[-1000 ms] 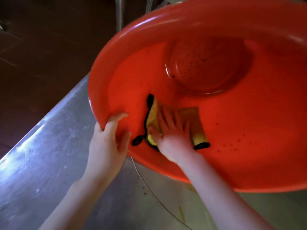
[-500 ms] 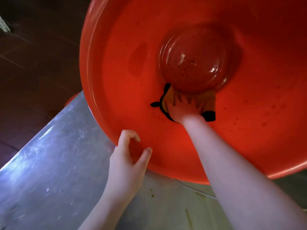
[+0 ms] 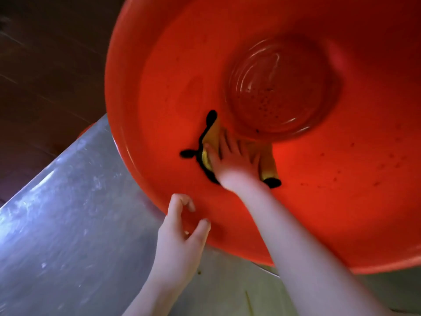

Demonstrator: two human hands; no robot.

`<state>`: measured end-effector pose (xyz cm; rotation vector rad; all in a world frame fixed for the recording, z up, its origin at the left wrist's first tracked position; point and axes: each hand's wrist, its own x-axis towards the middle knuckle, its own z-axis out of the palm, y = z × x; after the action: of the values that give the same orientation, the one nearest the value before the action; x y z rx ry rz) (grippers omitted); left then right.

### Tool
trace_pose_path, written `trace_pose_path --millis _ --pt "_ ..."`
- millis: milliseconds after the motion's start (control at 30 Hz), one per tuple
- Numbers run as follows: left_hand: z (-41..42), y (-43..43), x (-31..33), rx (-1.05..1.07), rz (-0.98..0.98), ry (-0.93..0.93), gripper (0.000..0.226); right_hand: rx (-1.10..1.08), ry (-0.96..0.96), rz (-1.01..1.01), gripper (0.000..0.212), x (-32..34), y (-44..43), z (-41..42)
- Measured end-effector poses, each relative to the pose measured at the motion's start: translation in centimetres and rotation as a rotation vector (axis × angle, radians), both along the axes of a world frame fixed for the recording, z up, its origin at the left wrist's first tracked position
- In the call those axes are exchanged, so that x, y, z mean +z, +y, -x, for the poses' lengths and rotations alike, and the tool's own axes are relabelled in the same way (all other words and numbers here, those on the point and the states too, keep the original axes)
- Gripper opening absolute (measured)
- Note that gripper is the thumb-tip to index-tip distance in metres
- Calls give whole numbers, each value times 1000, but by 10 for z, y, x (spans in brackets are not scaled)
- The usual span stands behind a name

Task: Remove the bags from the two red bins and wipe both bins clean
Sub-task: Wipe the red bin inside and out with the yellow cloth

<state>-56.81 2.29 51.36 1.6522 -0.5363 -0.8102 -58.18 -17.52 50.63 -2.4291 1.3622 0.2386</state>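
Note:
A large red bin [image 3: 341, 201] is tipped toward me, its round bottom visible deep inside and dark specks on its inner wall. My right hand [image 3: 232, 160] reaches into it and presses a yellow cloth with black trim [image 3: 268, 169] flat against the inner wall just below the bottom. My left hand [image 3: 180, 233] is at the bin's near rim, thumb and fingers curled round the edge. No bag is in sight, and the second bin shows only as a red sliver [image 3: 87, 130] behind the counter edge.
The bin rests over a scratched steel counter [image 3: 68, 224] that runs from lower left under the rim. Dark brown wooden floor [image 3: 45, 76] lies beyond the counter's left edge.
My right hand with the cloth has slid back from the bottom's edge toward the near wall. My left hand stays at the rim; the view has shifted slightly.

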Motion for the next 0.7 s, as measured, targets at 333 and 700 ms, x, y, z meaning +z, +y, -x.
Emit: trace_pose_path --millis 333,700 --pt "-6 -3 -1 -14 15 -39 30 -24 -139 -107 74 2 14 -20" --pt "2 -9 -8 66 43 223 26 -97 15 -14 67 -1 -34 -40"
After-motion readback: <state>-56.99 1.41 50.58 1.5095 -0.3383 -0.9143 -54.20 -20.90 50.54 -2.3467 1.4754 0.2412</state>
